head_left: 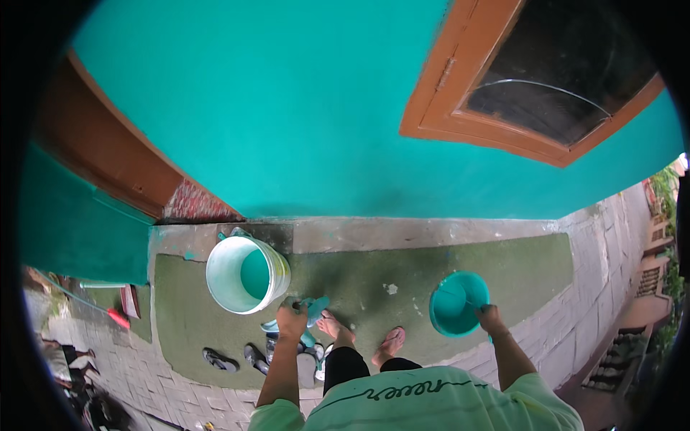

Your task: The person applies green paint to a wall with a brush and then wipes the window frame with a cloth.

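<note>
My left hand point(291, 320) is closed around a turquoise, paint-covered thing point(314, 309) whose kind I cannot make out. It hangs beside the large white bucket point(221, 274), which holds turquoise paint point(254, 274). On the right, my right hand point(490, 320) is closed at the edge of a smaller turquoise bucket point(434, 316). Turquoise paint shows inside that bucket too. Whether the fingers grip its rim or its handle is too small to tell.
Ahead rises a turquoise wall point(287, 108) with a brown-framed window point(438, 79) and a brown doorway point(108, 136). Several sandals point(220, 360) lie near my feet on the green mat point(388, 266). Paving point(604, 248) borders the mat.
</note>
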Demonstrator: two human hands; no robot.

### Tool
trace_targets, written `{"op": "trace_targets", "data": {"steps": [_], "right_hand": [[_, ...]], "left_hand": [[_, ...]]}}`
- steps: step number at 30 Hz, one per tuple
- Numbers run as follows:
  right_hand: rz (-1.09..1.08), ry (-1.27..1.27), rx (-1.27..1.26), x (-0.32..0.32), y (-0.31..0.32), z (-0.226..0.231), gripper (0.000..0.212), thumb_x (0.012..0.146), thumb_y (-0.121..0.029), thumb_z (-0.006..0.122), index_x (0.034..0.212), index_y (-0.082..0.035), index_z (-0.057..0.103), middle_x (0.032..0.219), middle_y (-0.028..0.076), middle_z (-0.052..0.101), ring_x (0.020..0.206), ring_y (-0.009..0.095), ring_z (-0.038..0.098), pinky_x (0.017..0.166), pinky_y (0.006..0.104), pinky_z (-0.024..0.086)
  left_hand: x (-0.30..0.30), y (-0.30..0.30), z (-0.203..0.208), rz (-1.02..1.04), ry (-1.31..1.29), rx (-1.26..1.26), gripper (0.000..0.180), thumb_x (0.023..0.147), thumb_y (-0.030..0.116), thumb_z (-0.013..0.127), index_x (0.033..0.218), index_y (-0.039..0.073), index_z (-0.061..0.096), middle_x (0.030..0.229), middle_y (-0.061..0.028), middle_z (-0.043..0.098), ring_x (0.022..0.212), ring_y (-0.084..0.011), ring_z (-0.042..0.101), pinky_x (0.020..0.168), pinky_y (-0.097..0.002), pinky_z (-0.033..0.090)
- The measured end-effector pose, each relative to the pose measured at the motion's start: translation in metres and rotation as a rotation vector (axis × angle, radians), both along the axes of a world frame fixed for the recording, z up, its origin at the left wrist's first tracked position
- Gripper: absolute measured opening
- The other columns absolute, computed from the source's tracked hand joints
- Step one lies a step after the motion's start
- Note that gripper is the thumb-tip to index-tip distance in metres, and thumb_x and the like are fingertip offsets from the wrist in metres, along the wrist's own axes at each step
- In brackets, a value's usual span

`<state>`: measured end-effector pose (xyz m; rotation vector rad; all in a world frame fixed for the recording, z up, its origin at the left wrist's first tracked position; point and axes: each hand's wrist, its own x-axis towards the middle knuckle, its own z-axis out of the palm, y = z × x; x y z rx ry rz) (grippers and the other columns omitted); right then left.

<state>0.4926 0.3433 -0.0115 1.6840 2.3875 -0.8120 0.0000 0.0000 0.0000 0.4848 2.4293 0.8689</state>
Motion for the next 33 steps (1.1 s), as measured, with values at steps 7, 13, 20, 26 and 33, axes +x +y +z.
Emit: {"op": "trace_targets", "data": {"steps": [7,13,20,26,33], "right_hand": [[0.092,-0.070,0.052,-0.115,0.025,0.013,0.036,0.084,-0.034,0.065,0.078,0.002,0.066,0.081,0.027,0.064,0.079,0.044,0.063,0.070,0.0476,0.050],[0.097,-0.023,0.055,-0.174,0.024,0.016,0.035,0.084,-0.034,0.064,0.077,0.000,0.066,0.082,0.024,0.066,0.080,0.043,0.063,0.073,0.0479,0.050],[0.282,-0.040,0.020,-0.216,0.045,-0.002,0.033,0.085,-0.036,0.063,0.079,-0.004,0.067,0.082,0.022,0.066,0.081,0.040,0.064,0.075,0.0476,0.051],[0.590,-0.031,0.037,-0.247,0.072,-0.058,0.035,0.085,-0.037,0.063,0.078,-0.003,0.067,0.080,0.022,0.066,0.080,0.041,0.065,0.074,0.0488,0.052],[0.811,-0.010,-0.081,-0.278,0.103,-0.080,0.034,0.085,-0.035,0.065,0.076,-0.002,0.066,0.076,0.021,0.065,0.076,0.041,0.065,0.071,0.0491,0.051]], "left_hand": [[-0.013,-0.017,-0.090,-0.293,0.275,-0.073,0.028,0.070,0.019,0.076,0.090,0.003,0.066,0.091,-0.0204,0.064,0.087,-0.0400,0.061,0.077,-0.0468,0.051],[0.042,-0.045,-0.119,-1.055,-0.214,-0.583,0.057,0.069,0.047,0.070,0.106,0.003,0.068,0.107,-0.0203,0.067,0.107,-0.0359,0.063,0.096,-0.0468,0.047],[0.054,-0.045,-0.154,-0.955,-0.556,-0.816,0.057,0.077,0.042,0.065,0.119,0.005,0.060,0.122,-0.0179,0.058,0.118,-0.0288,0.052,0.098,-0.0394,0.041],[0.039,0.003,-0.165,-0.615,-0.375,-0.698,0.047,0.080,0.039,0.063,0.113,0.005,0.061,0.114,-0.0147,0.059,0.109,-0.0263,0.054,0.092,-0.0376,0.043],[0.051,0.040,-0.167,-0.193,-0.279,-0.620,0.037,0.084,0.036,0.061,0.106,0.006,0.062,0.104,-0.0110,0.060,0.098,-0.0235,0.056,0.085,-0.0355,0.044]]}}
